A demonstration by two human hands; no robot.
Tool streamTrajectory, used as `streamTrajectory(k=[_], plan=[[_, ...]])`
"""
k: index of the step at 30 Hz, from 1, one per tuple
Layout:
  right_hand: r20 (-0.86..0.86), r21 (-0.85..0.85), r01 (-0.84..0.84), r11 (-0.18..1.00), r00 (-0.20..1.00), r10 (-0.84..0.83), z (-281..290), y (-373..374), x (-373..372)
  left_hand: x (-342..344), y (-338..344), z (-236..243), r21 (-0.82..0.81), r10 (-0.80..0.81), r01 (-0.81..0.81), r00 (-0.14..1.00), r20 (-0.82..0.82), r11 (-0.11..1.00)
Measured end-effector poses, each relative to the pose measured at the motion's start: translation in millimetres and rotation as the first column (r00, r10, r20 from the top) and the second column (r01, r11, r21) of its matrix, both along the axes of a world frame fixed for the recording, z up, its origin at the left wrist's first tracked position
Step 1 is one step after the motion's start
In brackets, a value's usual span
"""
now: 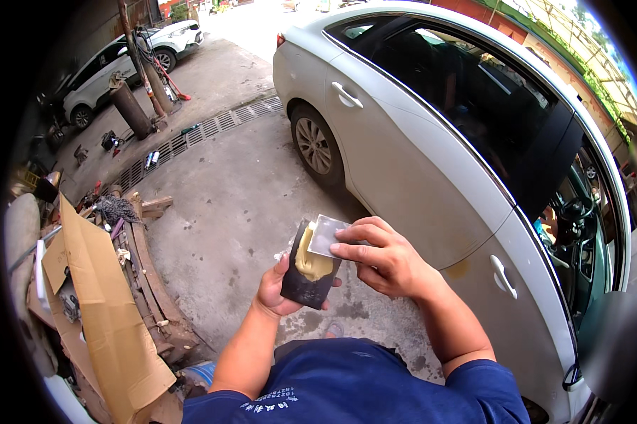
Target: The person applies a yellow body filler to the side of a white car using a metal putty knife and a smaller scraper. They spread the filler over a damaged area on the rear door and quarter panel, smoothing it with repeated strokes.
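Cupped under a dark board, the left hand grasps it by both edges, thumb one side, fingertips the other, seemingly to leave its face free for the yellowish paste. The right hand pinches a pale, flat spreader over the board's upper part, gripped at one end, I'd guess, to keep fingers clear of the paste. All this sits beside the white car, whose door bears a yellowish patch (much the paste's own shade).
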State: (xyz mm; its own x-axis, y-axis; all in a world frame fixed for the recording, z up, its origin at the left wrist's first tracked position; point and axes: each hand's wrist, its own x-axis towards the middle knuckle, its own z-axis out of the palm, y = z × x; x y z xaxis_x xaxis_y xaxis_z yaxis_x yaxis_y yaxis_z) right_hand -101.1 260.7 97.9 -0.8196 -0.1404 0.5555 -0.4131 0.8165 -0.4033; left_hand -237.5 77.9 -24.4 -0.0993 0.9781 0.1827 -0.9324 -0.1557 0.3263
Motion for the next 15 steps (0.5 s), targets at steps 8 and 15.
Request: streamTrajectory(k=[8, 15], plan=[[0.061, -0.325, 0.026, 0.945, 0.998, -0.007, -44, 72, -60, -49, 29, 18, 0.059, 0.080, -0.080, 0.997, -0.004, 0.995], [0.356, -0.931, 0.301, 0.208, 0.872, 0.335, -103, 30, -142, -130, 49, 13, -0.004, 0.547, -0.601, 0.730, -0.409, 0.799]])
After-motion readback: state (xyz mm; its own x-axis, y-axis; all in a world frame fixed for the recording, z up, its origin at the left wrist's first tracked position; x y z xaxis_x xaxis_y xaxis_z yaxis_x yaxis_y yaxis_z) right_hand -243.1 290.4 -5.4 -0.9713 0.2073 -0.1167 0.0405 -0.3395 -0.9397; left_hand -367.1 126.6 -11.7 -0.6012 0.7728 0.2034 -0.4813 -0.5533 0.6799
